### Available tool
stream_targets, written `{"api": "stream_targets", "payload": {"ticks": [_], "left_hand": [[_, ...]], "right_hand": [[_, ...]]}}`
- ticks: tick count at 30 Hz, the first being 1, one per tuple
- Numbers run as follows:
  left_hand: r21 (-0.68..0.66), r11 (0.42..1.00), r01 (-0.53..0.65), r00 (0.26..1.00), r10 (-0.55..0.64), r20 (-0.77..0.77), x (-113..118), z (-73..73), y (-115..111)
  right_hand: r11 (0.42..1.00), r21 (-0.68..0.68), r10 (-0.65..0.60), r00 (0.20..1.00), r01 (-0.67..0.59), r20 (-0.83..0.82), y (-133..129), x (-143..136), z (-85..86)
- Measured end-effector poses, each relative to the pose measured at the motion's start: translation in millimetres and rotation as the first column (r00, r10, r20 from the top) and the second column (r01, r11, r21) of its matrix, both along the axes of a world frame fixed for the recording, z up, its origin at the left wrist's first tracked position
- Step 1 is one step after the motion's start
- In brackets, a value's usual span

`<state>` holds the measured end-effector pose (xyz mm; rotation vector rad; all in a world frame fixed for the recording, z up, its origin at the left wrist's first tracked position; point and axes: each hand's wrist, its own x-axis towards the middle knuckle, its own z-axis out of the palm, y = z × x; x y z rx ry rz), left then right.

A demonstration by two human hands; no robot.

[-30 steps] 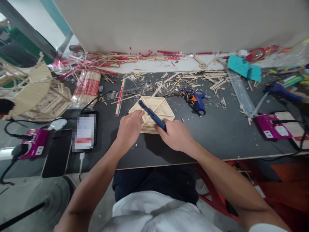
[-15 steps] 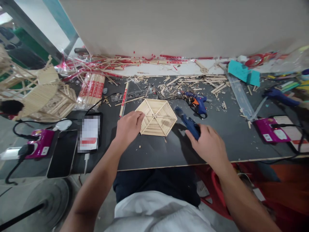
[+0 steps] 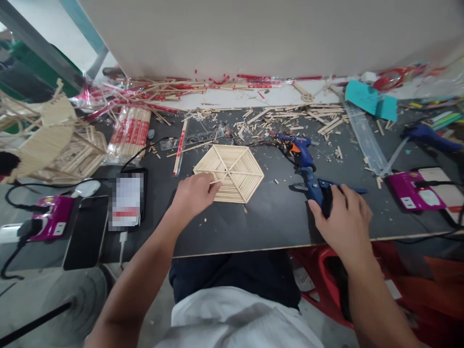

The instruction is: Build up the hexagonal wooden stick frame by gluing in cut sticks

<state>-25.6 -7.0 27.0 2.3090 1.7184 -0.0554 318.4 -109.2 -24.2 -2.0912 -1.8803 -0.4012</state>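
Note:
My left hand [image 3: 194, 195] is closed in a pinch on a short thin wooden stick [image 3: 217, 182], over the lower left part of a hexagonal wooden stick panel [image 3: 237, 181]. The panel lies flat, with spokes meeting in its middle and rows of sticks between them. On the right, my right hand [image 3: 342, 222] curls around one handle of a blue hand cutter [image 3: 315, 188], which rests low on the table with its arms spread. Its fingers partly cover the handles. Just behind the cutter lies a blue glue gun [image 3: 300, 147] with an orange trigger.
Cut stick scraps [image 3: 275, 116] litter the back of the table [image 3: 224, 237]. At left are packaged sticks [image 3: 128, 130], two phones [image 3: 87, 232], a purple power strip [image 3: 52, 217] and a wooden stick model [image 3: 47, 135]. Another purple power strip [image 3: 415, 191] sits at right.
My right hand has moved right and lowered the cutter, whose arms have spread apart. In my left hand's pinch a short stick now shows over the panel.

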Motion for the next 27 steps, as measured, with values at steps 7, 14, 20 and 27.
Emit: {"api": "stream_targets", "payload": {"ticks": [7,14,20,27], "left_hand": [[0.087,0.995,-0.038,0.998,0.033,0.050,-4,-0.4,-3],[0.179,0.925,-0.335,0.937,0.307,0.165,-30,-8.2,12],[-0.033,0.898,-0.439,0.843,0.424,0.331,-39,-14.8,20],[-0.391,0.852,-0.347,0.321,0.500,0.804,-34,-2.8,17]], "right_hand": [[0.891,0.065,0.452,0.859,-0.450,-0.242,17,-86,14.6],[0.796,-0.103,0.543,0.778,-0.597,-0.315,52,-131,9.0],[0.788,-0.150,0.528,0.781,-0.597,-0.335,58,-121,4.5],[0.828,0.005,0.540,0.795,-0.561,-0.277,58,-122,0.0]]}}
